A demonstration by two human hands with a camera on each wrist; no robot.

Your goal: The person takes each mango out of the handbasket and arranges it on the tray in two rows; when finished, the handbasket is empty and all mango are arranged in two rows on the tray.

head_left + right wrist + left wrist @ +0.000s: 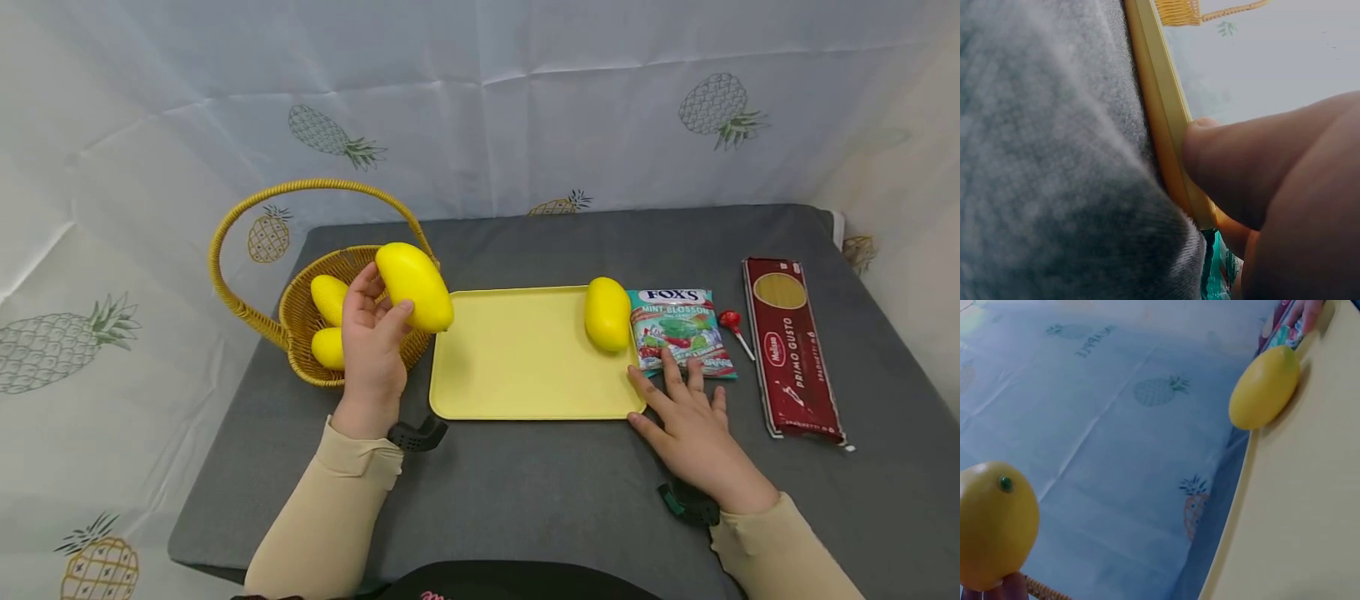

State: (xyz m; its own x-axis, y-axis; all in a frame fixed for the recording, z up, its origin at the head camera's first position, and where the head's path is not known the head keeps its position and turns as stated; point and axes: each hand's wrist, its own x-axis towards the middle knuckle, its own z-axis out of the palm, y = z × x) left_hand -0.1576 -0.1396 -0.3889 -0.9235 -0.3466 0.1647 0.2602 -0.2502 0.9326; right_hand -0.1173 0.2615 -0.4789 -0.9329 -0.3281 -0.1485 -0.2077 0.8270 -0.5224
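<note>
My left hand point(375, 350) holds a yellow mango point(416, 287) between thumb and fingers, in the air over the right rim of a wicker basket point(296, 333). In the left wrist view that mango point(997, 525) shows a small green stem end. Two more yellow mangoes point(327, 348) lie inside the basket. On the yellow tray point(510, 358), near its right end, lies another mango point(607, 314). My right hand point(693, 425) is spread at the tray's lower right corner, its fingers reaching onto a candy bag point(678, 329). In the right wrist view its thumb touches the tray's edge point(1169, 125).
Right of the candy bag lies a red lollipop point(730, 320) with a white stick. Beyond it is a dark red spaghetti packet point(797, 350). The basket's tall handle point(322, 185) arches above it. A pineapple-print cloth point(510, 125) hangs behind the grey table point(525, 492).
</note>
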